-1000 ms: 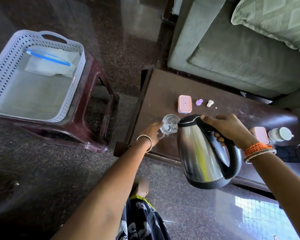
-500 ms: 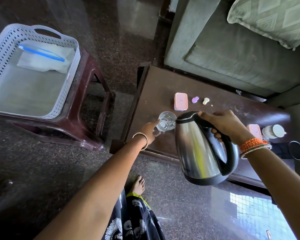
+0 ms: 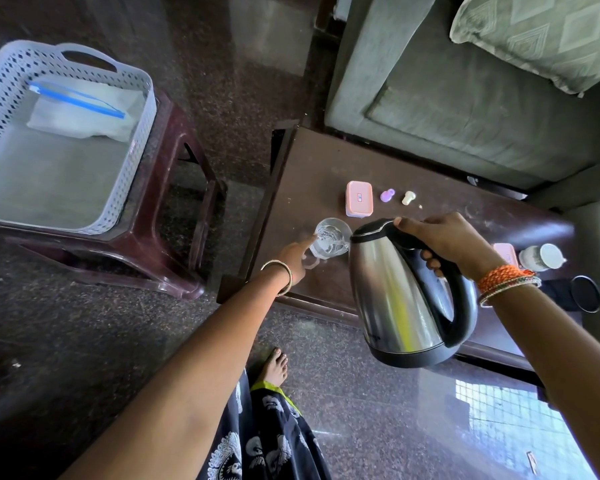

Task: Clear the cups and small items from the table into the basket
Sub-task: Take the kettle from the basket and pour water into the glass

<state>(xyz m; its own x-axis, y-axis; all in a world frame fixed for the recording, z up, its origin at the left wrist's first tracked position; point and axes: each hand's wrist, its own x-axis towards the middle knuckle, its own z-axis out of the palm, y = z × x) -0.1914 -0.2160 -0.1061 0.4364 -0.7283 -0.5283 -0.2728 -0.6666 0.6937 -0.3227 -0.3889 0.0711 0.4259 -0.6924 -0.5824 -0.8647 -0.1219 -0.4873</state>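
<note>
— Where's the glass cup (image 3: pixel 330 237)?

— On the dark wooden table (image 3: pixel 312 174), near its front edge. It's clear, with a handle toward the person, and there looks to be water in it. The left hand (image 3: pixel 297 256) touches its near side, fingers together at the rim and by the handle; whether they are actually clamped on it I can't tell.

— And the right hand (image 3: pixel 451 242)?

— Clamped on the black handle of a steel kettle (image 3: pixel 400 292), thumb up on the handle near the lid. The kettle is tilted, spout toward the cup, just to the right of the left hand and lifted off the table.

— What else sits on the table?

— Just beyond the cup, a pink lidded box (image 3: pixel 359 198). To its right, a small purple piece (image 3: pixel 387 195) and a small cream piece (image 3: pixel 408 197), apart from each other. Past the right hand, another pink box (image 3: pixel 504 252) partly hidden by the wrist, a white jar (image 3: pixel 541 257) lying beside it, and a black round lid (image 3: pixel 586 294) closer to the edge.

— And the basket (image 3: pixel 0 81)?

— Well off to the left of the left hand, a grey perforated one resting on a maroon plastic stool (image 3: pixel 174 237). Inside lies a clear zip bag (image 3: pixel 80 110) with a blue strip. A green sofa (image 3: pixel 447 98) stands beyond the table.
</note>
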